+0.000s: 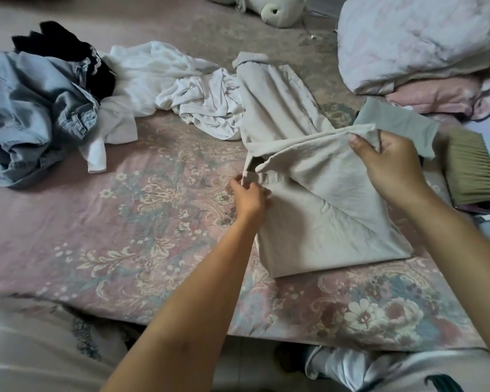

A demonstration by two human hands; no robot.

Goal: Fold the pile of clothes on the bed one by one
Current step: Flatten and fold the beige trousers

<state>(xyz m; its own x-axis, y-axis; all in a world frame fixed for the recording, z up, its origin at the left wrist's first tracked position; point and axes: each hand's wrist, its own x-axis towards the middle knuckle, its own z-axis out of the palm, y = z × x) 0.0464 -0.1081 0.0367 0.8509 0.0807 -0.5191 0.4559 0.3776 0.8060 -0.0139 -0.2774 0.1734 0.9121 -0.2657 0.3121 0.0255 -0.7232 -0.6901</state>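
The work looks early: only the beige, matte cotton-like garment (317,210) is being folded, lying partly doubled on the pink floral bedsheet (125,222) near the bed's front edge, its far part trailing away unfolded. The left hand (251,196) pinches its left edge with curled fingers; the right hand (391,162) pinches a raised fold between thumb and fingers. Left to fold, by the look of it: the crumpled white soft garments (181,91), the faded blue denim heap (34,108) and the black lace-trimmed piece (68,46), all rumpled farther back.
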